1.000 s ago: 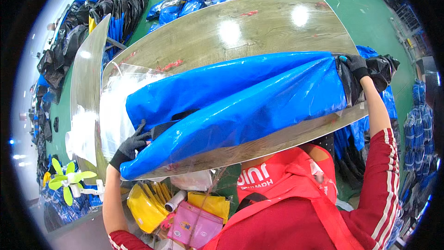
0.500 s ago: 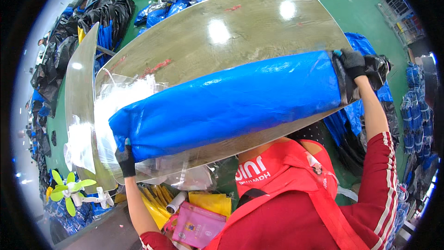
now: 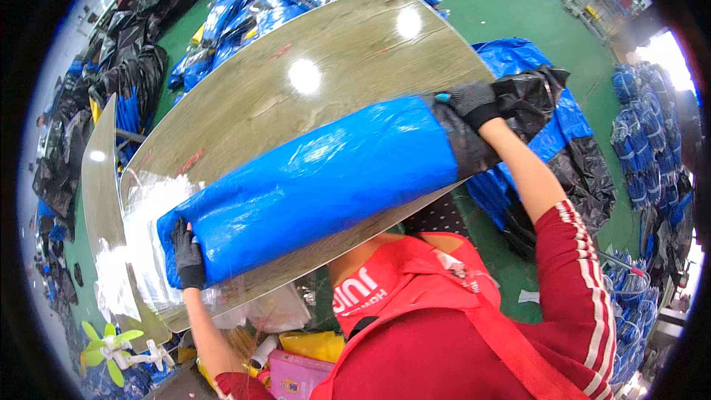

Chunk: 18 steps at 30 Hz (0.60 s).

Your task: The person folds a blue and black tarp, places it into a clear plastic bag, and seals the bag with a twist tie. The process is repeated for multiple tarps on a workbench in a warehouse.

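A long folded blue plastic sheet (image 3: 318, 178) with a black end lies slantwise across the tabletop (image 3: 244, 115). My left hand (image 3: 188, 253), in a dark glove, rests flat on its left end with the fingers stretched out. At the sheet's right end, my gloved right hand (image 3: 472, 102) is closed on the black part, thumb toward the blue. Loose black plastic (image 3: 527, 100) bunches up beyond that hand; some of its fingers are hard to make out. Clear plastic bags (image 3: 152, 211) lie partly under the left end.
Piles of blue packages (image 3: 270, 4) lie beyond the table. Blue and black sheeting (image 3: 581, 163) rests on the floor at right, near bundled blue stacks (image 3: 641, 133). A small green-bladed fan (image 3: 111, 348) stands at lower left. Yellow and pink packets (image 3: 296, 370) sit below the table edge.
The view has shifted, so the table appears turned and lower left. My left hand has gone from the sheet's near edge to flat on top. The right hand stays at the black end.
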Available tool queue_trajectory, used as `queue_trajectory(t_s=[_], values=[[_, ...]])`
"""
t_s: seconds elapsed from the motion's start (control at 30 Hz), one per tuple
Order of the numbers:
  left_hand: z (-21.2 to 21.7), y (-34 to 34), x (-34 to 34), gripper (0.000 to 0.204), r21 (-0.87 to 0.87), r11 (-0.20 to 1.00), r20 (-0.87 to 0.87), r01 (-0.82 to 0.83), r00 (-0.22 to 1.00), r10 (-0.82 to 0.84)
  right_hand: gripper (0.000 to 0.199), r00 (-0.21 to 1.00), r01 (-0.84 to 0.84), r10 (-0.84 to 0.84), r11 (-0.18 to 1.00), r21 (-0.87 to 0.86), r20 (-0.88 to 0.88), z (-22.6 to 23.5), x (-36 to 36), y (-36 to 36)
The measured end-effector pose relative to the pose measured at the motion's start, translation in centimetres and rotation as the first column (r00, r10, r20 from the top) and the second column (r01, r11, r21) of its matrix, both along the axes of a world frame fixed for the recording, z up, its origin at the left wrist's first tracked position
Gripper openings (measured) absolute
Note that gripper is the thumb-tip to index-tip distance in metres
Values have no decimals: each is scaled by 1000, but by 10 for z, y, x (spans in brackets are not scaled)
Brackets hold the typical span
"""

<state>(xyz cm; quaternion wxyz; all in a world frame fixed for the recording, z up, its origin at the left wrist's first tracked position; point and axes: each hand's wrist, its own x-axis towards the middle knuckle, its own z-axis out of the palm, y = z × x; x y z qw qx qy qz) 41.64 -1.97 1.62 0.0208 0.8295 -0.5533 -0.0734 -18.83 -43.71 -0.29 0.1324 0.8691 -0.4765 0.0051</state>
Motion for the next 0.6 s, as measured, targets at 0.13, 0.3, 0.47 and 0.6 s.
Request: queue_trajectory(t_s=[0.13,0.3,0.47,0.6], values=[[74,-92,-115,30,157,976,474,-151,878,59,41,1000,10,-9,999,-50,5,-13,7,2],[33,-202,-334,67,-263,724,183,638,770,-611,38,998,48,-48,999,9,41,32,16,18],[-20,-213,-353,78,-263,782,89,565,821,-564,39,998,-8,15,996,-92,68,109,-71,16],[-5,-223,-360,84,-90,815,92,572,820,-565,50,968,230,-243,958,172,60,81,-101,-7]])
